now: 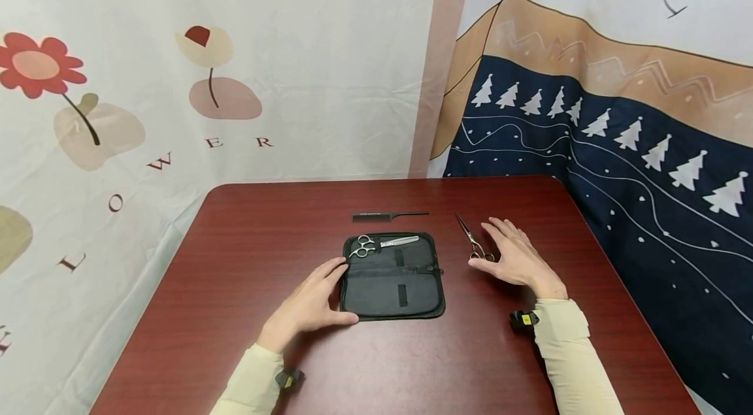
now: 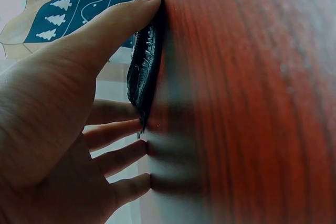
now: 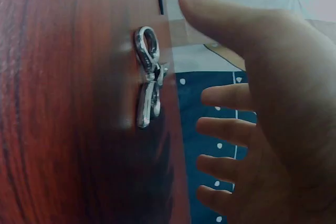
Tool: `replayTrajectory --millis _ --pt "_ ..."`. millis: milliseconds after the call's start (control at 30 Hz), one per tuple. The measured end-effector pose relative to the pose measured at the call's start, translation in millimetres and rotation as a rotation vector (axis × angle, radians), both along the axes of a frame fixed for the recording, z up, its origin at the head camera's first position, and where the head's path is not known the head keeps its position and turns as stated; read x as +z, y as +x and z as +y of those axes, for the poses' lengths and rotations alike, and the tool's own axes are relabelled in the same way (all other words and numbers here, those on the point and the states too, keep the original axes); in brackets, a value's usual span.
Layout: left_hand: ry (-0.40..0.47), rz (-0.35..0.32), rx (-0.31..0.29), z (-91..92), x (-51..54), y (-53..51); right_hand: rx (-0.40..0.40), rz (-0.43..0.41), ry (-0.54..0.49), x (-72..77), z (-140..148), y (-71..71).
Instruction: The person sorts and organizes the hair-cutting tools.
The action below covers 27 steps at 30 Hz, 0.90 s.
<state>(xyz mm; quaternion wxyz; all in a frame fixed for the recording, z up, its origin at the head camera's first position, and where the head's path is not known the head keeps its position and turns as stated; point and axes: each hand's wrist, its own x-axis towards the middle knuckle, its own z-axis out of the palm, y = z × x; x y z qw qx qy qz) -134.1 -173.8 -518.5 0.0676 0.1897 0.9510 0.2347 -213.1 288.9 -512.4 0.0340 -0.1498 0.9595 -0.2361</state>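
Note:
A black zip case (image 1: 370, 291) lies unfolded on the table, with thinning scissors (image 1: 400, 241) tucked near its top edge. My left hand (image 1: 308, 300) rests at the case's left side, thumb on the lower left corner; in the left wrist view the thumb touches the case edge (image 2: 144, 66) and the fingers spread apart. To the right, a second pair of scissors (image 1: 468, 235) lies on the table, tips pointing away. My right hand (image 1: 518, 258) hovers beside its handles with fingers spread; the right wrist view shows the handles (image 3: 148, 77) apart from the fingers.
A black rat-tail comb (image 1: 372, 216) lies beyond the case on the reddish-brown table (image 1: 265, 219). Behind the table hang a pale printed curtain (image 1: 329, 75) and a dark blue one with white trees (image 1: 647, 186).

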Motion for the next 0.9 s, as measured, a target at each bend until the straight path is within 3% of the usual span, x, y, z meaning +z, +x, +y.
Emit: replayTrajectory --millis 167,433,900 --pt "0.001 -0.003 0.000 -0.4 -1.0 -1.0 0.020 0.048 0.031 -3.1 -0.8 -2.0" --pt "-0.002 -0.003 -0.003 -0.7 -1.3 -0.1 0.034 0.052 0.048 -9.5 -3.5 -2.6" --pt "0.007 -0.011 0.003 -0.5 0.2 0.6 -0.011 0.100 0.058 -13.5 -9.8 -1.9"
